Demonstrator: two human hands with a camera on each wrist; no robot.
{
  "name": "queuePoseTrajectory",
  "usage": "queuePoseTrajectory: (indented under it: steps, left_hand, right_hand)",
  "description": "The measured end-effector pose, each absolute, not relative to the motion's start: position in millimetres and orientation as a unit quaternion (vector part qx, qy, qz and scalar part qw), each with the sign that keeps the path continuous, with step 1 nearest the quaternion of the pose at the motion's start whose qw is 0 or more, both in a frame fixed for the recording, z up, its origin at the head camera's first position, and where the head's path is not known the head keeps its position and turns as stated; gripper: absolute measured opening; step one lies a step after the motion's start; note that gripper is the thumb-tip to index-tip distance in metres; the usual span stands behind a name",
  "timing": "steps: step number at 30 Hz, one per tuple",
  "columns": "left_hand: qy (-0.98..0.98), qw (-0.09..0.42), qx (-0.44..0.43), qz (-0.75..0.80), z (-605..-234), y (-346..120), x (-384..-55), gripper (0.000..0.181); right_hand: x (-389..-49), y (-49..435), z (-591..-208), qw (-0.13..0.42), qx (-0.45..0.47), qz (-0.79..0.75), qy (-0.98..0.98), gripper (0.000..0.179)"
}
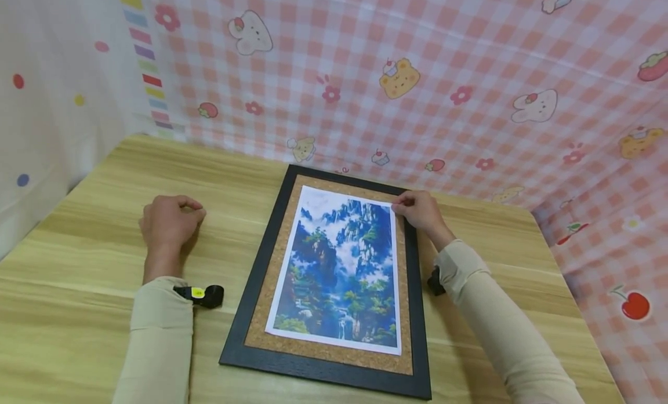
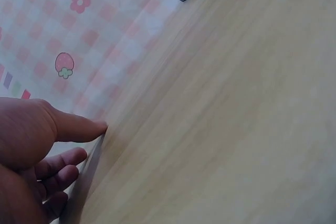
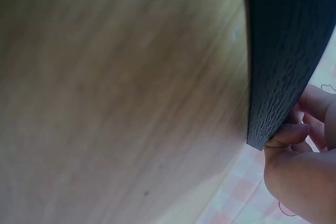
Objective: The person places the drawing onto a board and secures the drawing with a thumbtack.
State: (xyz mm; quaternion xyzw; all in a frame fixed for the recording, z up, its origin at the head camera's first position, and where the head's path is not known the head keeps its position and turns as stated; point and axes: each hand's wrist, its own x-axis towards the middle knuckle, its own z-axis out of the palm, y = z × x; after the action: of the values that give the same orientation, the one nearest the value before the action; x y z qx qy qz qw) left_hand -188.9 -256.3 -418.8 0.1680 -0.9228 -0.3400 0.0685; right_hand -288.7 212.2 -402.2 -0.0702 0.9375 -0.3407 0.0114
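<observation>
A printed landscape picture point(image 1: 339, 270) with mountains and waterfalls lies on a cork board point(image 1: 334, 353) inside a black frame point(image 1: 259, 276). The frame rests flat on the wooden table. At the picture's upper right corner, my right hand point(image 1: 421, 211) pinches with thumb and fingertips; whether something small is between them is hidden. The right wrist view shows that hand point(image 3: 302, 156) beyond the dark frame edge point(image 3: 278, 61). Left of the frame, my left hand point(image 1: 172, 218) is over the table, fingers loosely bent and holding nothing. In the left wrist view its thumb point(image 2: 79, 127) stretches outward.
The wooden table point(image 1: 229, 218) reaches back to a pink checked cloth point(image 1: 355, 120) with cartoon prints, right behind the frame. A white dotted cloth point(image 1: 52, 102) hangs at left. Black wrist cameras point(image 1: 209, 297) are strapped below both hands.
</observation>
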Motion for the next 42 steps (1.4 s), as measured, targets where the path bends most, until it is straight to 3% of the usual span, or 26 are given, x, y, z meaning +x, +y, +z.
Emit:
queuePoseTrajectory:
  steps: [14, 26, 42]
  left_hand:
    - [-0.864, 0.114, 0.211, -0.442, -414, -253, -185, 0.028]
    - [-0.845, 0.094, 0.208, -0.484, -407, -249, -184, 0.020]
    - [-0.785, 0.112, 0.108, -0.599, -407, -242, -191, 0.028]
  right_hand:
    - [-289, 214, -403, 0.005, -0.077, -0.351, 0.933, 0.015]
    - [-289, 213, -401, 0.017, -0.057, -0.353, 0.934, 0.016]
    - [-290, 214, -404, 0.010, -0.062, -0.357, 0.932, 0.014]
